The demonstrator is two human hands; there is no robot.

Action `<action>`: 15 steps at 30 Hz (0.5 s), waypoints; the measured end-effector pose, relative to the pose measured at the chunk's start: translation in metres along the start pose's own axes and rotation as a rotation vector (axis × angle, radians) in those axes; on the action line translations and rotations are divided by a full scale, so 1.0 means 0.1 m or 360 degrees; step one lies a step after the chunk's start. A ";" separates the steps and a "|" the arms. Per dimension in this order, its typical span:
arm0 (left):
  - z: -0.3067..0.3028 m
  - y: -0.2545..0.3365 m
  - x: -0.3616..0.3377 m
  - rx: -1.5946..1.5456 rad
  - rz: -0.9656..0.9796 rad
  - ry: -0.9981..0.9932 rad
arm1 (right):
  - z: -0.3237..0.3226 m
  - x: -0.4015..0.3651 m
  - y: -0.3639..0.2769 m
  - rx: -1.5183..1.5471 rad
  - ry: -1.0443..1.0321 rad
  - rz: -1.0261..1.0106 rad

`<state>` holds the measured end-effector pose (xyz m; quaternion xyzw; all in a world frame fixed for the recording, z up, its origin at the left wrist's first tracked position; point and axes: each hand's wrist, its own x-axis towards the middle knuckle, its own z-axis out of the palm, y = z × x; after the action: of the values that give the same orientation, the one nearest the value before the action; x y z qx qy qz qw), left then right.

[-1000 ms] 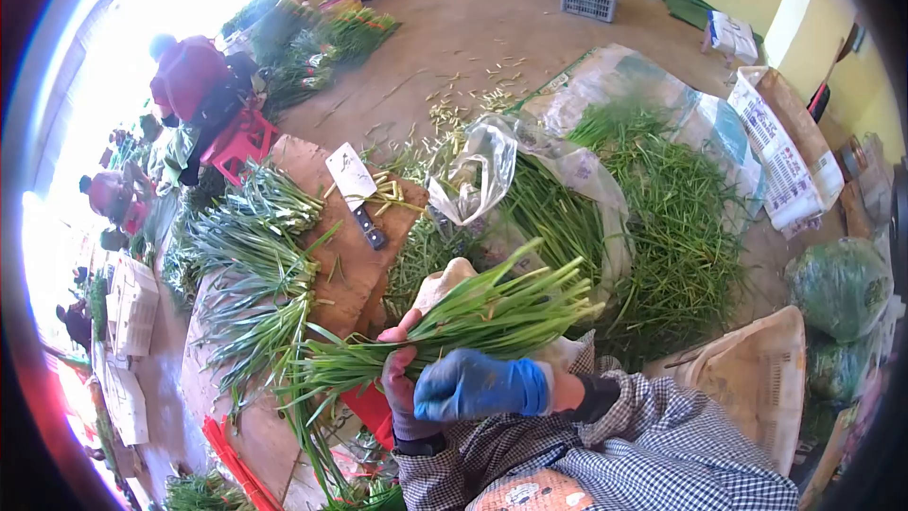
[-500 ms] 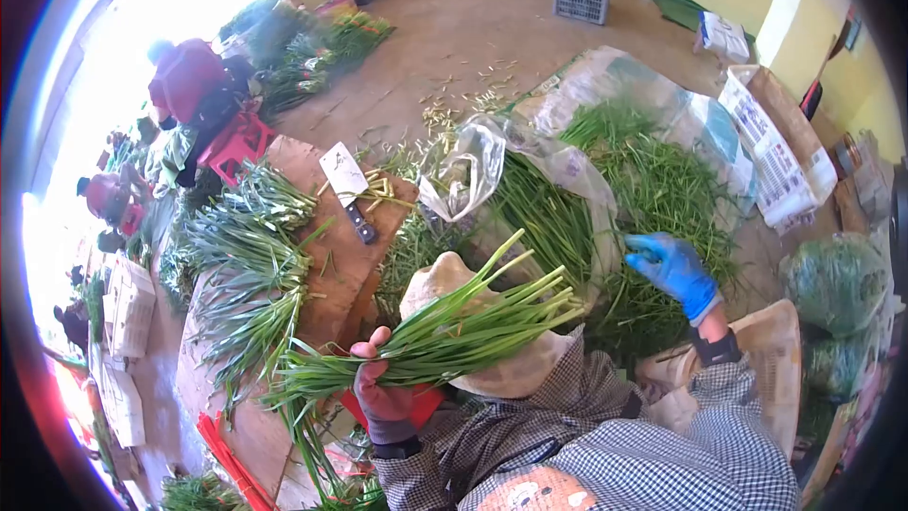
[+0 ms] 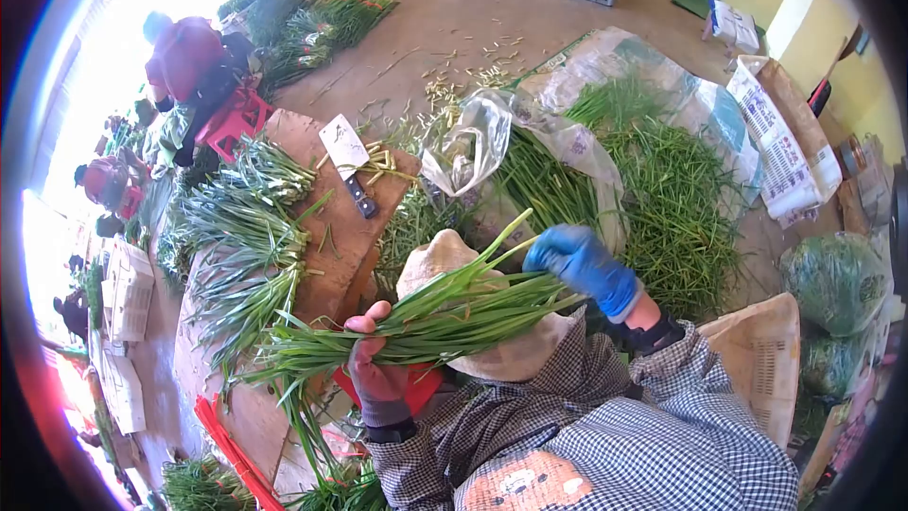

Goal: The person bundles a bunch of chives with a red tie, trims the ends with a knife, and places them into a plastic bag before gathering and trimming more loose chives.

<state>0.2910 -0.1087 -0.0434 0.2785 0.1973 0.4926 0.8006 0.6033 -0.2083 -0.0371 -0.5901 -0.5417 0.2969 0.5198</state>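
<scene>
A bunch of long, flat-leaved stalks that look like garlic greens [image 3: 454, 322] lies across in front of my body, stem ends to the right. My left hand [image 3: 376, 369], in a reddish glove with bare fingertips, is closed around its leafy side from below. At the stem end, my right hand [image 3: 588, 270] in a blue glove has its fingers curled onto the upper stalks; the fingertips are partly hidden. Beneath the bunch is a beige cloth hat-like thing [image 3: 435, 260], mostly covered by the leaves.
A wooden board [image 3: 345, 270] on the left bears trimmed bunches [image 3: 251, 246] and a cleaver [image 3: 348, 166]. Loose greens [image 3: 676, 218] lie on plastic sheeting ahead right, beside a clear plastic bag [image 3: 463, 147]. Crates [image 3: 780, 142] stand right. Another person [image 3: 184, 61] sits far left.
My right hand has moved left from over the loose greens to the stem end of the bunch, its fingers curling in. My left hand keeps its hold, shifting slightly.
</scene>
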 end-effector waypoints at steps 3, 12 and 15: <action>0.00 0.01 0.00 -0.0007 -0.0047 0.0014 | -0.35 0.08 -0.36 0.0363 0.0351 0.0173; 0.09 0.10 0.10 0.0050 -0.0194 0.0028 | -0.65 0.12 -0.22 -0.0940 0.0131 -0.0099; 0.28 0.19 0.17 0.0141 -0.0170 0.0057 | -0.22 0.32 -0.34 -0.0840 -0.0076 -0.0241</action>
<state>0.3020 -0.0940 -0.0106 0.2940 0.2478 0.4449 0.8089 0.6199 -0.1890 0.0074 -0.6556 -0.6551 0.1196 0.3560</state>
